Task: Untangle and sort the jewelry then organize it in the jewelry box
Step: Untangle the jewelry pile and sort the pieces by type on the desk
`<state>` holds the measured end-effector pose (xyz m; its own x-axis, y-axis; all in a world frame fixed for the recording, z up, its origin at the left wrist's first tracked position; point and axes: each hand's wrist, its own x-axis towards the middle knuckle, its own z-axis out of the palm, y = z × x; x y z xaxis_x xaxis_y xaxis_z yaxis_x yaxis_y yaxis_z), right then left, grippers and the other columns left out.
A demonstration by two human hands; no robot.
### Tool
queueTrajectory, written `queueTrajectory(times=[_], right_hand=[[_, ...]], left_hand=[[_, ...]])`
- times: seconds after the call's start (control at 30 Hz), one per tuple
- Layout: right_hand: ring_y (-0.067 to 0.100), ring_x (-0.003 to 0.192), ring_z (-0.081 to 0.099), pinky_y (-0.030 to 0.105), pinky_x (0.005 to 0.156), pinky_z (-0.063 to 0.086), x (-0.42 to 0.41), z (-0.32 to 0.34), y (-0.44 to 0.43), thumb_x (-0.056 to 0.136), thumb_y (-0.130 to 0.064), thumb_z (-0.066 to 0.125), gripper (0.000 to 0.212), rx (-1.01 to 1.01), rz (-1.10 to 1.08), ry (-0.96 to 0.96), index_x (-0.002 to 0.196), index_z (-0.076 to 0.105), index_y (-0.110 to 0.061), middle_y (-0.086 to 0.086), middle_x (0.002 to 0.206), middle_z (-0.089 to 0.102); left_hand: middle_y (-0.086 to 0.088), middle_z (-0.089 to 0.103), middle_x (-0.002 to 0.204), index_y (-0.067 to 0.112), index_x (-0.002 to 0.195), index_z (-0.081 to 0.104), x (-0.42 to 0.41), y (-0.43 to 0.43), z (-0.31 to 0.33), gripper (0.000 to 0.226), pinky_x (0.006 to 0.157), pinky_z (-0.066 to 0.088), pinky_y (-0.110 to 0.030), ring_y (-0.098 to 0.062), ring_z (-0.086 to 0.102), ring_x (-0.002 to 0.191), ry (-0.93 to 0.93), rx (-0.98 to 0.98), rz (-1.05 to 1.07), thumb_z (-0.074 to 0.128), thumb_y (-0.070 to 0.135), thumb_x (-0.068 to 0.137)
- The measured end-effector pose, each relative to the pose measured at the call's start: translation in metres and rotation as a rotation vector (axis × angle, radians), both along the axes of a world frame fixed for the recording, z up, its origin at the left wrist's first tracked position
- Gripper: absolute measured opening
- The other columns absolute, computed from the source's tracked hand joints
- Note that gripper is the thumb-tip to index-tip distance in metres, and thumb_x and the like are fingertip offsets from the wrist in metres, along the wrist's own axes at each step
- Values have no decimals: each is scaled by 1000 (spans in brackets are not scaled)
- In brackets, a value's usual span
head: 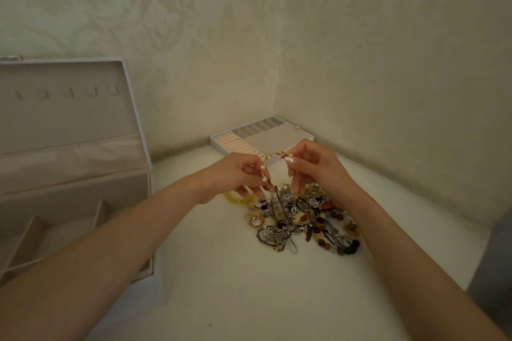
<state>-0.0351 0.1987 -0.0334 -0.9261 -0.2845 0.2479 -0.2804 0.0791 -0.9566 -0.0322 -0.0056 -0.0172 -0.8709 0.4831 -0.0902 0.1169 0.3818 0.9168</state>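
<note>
White desk (221, 271) seen from above. Right of centre lies a tangled jewelry pile (304, 216) of beads, brooches and chains. Just over its far edge, both hands are closed in a pinch on a gold chain with pearls (273, 153): the left hand (241, 174) holds one part, the right hand (313, 166) another. The chain runs left to right between them, and a strand appears to trail down into the pile. The open jewelry box (69, 119) stands well to the left, nearer the left hand. A divided tray (213, 141) lies beyond, in the corner.
</note>
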Motion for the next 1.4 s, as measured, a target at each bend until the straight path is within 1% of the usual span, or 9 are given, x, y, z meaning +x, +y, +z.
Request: queueTrajectory(times=[0.23, 0.4, 0.5, 0.63, 0.73, 0.8, 1.1, 1.3, 1.4], right_hand=[[22, 55, 66, 27, 47, 52, 3, 1, -1, 83, 0, 64, 13, -4, 36, -37, 78, 53, -3, 9, 67, 67], [16, 51, 63, 25, 47, 52, 2, 1, -1, 82, 5, 63, 14, -41, 38, -48, 74, 53, -1, 10, 67, 69], [16, 52, 64, 27, 52, 55, 2, 0, -1, 80, 6, 64, 12, -55, 32, -43, 76, 54, 0, 8, 65, 69], [15, 50, 62, 26, 50, 54, 1, 0, 0, 75, 7, 67, 14, -80, -21, -5, 74, 55, 0, 9, 62, 66], [13, 48, 59, 24, 49, 52, 1, 0, -1, 76, 9, 67, 15, -72, -49, 23, 74, 56, 0, 4, 59, 65], [11, 48, 57, 24, 48, 50, 0, 0, -1, 77, 10, 67, 14, -62, -64, 40, 74, 56, 0, 1, 57, 64], [19, 56, 65, 29, 55, 56, 5, 0, -2, 69, -5, 69, 17, -99, 29, -6, 78, 57, 3, 10, 68, 68], [17, 52, 63, 28, 51, 55, 3, -1, -3, 73, 4, 67, 12, -149, -50, 5, 74, 56, 0, 9, 64, 68], [18, 51, 63, 27, 49, 55, 4, -4, -9, 76, 5, 66, 13, -140, -36, -46, 72, 56, -3, 10, 63, 68]], left_hand=[[-9, 70, 87, 5, 90, 55, 5, 2, 5, 4, 62, 56, -22, -19, 71, 75, -121, 199, -19, 55, 1, 90], [-12, 68, 90, 5, 91, 58, 5, 3, 0, 4, 75, 57, -27, -18, 69, 79, -69, 87, -81, 58, 1, 89], [-14, 66, 90, 1, 98, 58, 3, 3, -2, 8, 69, 56, -22, -15, 68, 72, -27, 40, -61, 56, 1, 90], [0, 63, 69, 6, 110, 60, 2, 4, -2, 19, 55, 48, -15, -5, 60, 57, -24, 1, -1, 52, 2, 93], [5, 58, 63, 10, 90, 64, 5, 5, -2, 15, 56, 44, -13, -5, 53, 58, -18, -125, -51, 50, 8, 96], [4, 56, 65, 14, 78, 60, 6, 6, -1, 21, 57, 43, -13, -6, 51, 60, -6, -153, -57, 50, 10, 96], [-8, 63, 86, 11, 87, 63, 3, 7, 0, 13, 81, 53, -27, -18, 63, 82, -56, -13, -67, 52, 7, 93], [-2, 64, 71, 12, 79, 61, 3, 6, -2, 13, 63, 52, -17, -11, 62, 65, -3, -45, -66, 57, 7, 91], [-4, 63, 76, 7, 85, 62, 1, 5, -4, 8, 61, 50, -16, -8, 61, 65, 27, -45, -54, 58, 4, 91]])
